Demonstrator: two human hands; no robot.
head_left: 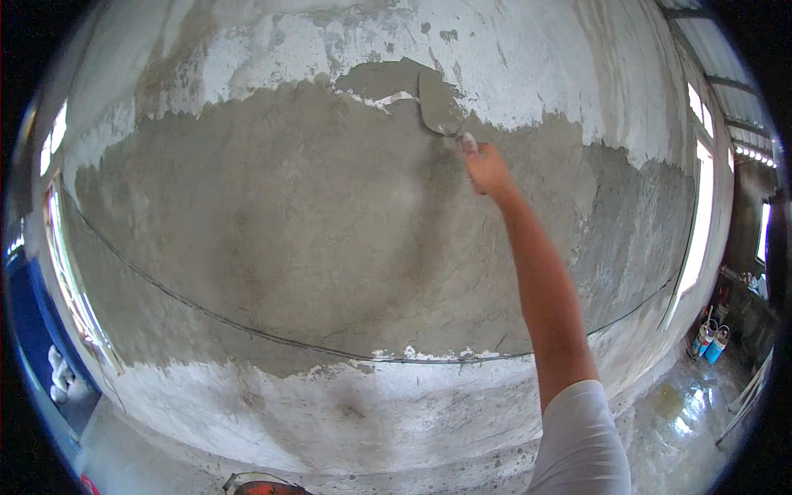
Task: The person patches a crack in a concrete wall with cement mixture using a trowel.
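Note:
My right arm reaches up and away, and my right hand [488, 169] is closed round the handle of a trowel [440, 107]. The trowel's blade lies against the wall [511, 74] at the upper edge of a wide patch of wet grey plaster [346, 198]. Grey plaster seems to coat the blade, so its outline is hard to make out. Just left of the blade, a pale strip of bare wall [384, 101] shows between plastered areas. My left hand is out of view.
A dark cable [272, 336] sags across the lower wall. Part of an orange-red container [268, 487] shows at the bottom edge. Bright window openings [700, 223] flank the wall. At right, blue and white buckets [716, 345] stand on a wet, shiny floor [672, 425].

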